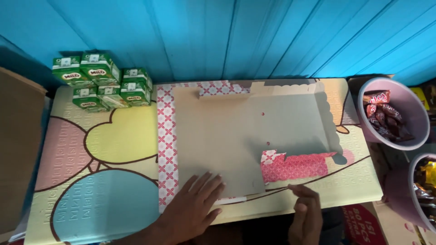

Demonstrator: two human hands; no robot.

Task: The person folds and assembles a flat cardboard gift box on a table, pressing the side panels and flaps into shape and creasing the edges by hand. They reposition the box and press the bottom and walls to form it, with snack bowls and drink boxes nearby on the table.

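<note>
Two hands at the near edge of the unfolded cardboard box blank (236, 136): left hand (193, 206) flat, fingers spread, pinning it; right hand (305, 213) loosely curled, holding nothing, just below the pink patterned flap (295, 167). Best keep the left pressing firmly so any crease stays straight.

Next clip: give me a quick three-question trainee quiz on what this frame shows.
1. True or false: the left hand lies flat on the unfolded cardboard sheet.
2. Where do the green drink cartons stand? A) far left corner of the table mat B) inside the pink bowl C) on the cardboard sheet
3. Which part of the sheet is nearest the right hand?

Key
1. True: palm down on its near edge.
2. A: stacked by the blue wall.
3. The pink patterned flap folded over at the near right; the fingertips are just below it, and contact cannot be told.
</note>
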